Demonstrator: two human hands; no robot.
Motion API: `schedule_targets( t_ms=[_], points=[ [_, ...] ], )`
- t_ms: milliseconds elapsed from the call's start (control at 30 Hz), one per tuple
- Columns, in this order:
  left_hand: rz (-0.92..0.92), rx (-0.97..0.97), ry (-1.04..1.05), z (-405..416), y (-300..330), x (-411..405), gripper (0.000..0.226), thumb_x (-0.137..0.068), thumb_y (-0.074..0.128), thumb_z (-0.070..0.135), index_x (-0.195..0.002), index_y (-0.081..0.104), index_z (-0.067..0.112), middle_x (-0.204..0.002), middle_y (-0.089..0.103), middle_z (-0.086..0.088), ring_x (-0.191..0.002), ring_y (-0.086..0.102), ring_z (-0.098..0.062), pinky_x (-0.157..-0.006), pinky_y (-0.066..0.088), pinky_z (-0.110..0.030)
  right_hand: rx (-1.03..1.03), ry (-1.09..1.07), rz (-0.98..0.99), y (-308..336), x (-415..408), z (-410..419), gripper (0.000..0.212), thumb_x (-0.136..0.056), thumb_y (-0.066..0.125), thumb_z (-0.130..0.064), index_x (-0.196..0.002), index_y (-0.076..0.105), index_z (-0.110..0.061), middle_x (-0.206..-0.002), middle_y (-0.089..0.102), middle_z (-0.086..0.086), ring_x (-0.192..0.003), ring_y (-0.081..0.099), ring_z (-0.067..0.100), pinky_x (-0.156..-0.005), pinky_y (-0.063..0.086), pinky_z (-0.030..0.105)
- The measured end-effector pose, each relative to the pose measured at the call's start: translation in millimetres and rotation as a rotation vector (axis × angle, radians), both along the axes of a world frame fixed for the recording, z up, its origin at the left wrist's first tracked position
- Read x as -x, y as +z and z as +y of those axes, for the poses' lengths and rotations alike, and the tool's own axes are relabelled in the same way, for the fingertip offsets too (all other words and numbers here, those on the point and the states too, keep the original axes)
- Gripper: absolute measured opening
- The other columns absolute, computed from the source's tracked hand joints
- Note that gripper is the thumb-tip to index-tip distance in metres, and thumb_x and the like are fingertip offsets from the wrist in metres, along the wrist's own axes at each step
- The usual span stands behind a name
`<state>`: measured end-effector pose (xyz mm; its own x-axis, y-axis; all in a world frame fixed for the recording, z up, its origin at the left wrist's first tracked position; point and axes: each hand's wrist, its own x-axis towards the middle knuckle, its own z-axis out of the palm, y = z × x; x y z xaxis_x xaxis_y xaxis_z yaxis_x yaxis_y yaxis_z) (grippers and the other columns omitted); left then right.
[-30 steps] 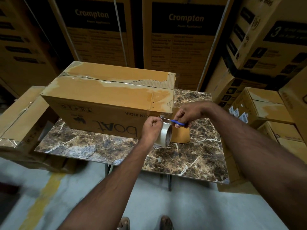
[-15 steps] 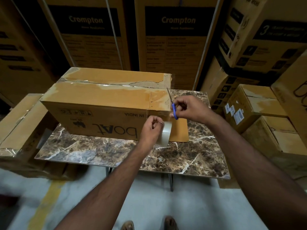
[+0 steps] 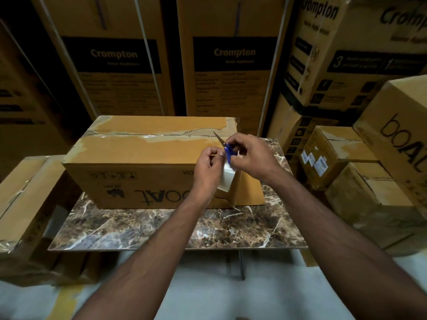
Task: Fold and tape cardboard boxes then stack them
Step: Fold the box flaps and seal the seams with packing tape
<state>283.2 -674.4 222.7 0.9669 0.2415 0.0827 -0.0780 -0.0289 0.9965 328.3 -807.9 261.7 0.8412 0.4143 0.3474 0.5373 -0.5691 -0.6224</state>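
Head cam: the cardboard box (image 3: 147, 158) sits on the marble table (image 3: 161, 229), flaps closed with tape along the top seam. Left hand (image 3: 209, 166) grips the tape roll (image 3: 225, 180) at the box's right end, and right hand (image 3: 250, 157) pinches blue-handled scissors (image 3: 227, 150), blades angled up over the box.

Marble-pattern table top (image 3: 161, 229), brown with pale veins, on dark metal legs (image 3: 241, 264). Pale grey floor (image 3: 208, 292) beneath; worn yellow painted line (image 3: 65, 301) at lower left. Tall Crompton cartons (image 3: 115, 72) upright in row behind table, black label panels, pale strapping bands running down fronts. More Crompton cartons (image 3: 342, 54) piled at right, tilted. Small white labels (image 3: 315, 161) on side of one carton at right.
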Motion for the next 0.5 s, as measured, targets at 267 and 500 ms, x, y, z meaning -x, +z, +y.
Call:
schedule_targets(
  t_ms=[267, 500],
  points=[
    [0.06, 0.067, -0.017, 28, 8, 0, 0.012, -0.103, 0.052, 0.02, -0.092, 0.058, 0.017, -0.083, 0.059, 0.0, -0.07, 0.048, -0.011, -0.058, 0.038, -0.025, 0.089, 0.084, -0.036, 15, 13, 23, 0.032, -0.075, 0.074, 0.0, -0.102, 0.069, -0.018, -0.088, 0.068, -0.008, -0.08, 0.063, 0.002, -0.07, 0.047, 0.008],
    [0.021, 0.067, -0.046, 48, -2, 2, 0.012, -0.104, 0.051, 0.022, -0.098, 0.058, 0.029, -0.083, 0.061, -0.002, -0.071, 0.053, -0.014, -0.062, 0.042, -0.03, 0.254, 0.082, -0.088, 25, 25, 46, 0.024, -0.081, 0.072, -0.006, -0.102, 0.068, -0.017, -0.085, 0.061, -0.014, -0.078, 0.057, -0.005, -0.069, 0.042, 0.008]
  ],
)
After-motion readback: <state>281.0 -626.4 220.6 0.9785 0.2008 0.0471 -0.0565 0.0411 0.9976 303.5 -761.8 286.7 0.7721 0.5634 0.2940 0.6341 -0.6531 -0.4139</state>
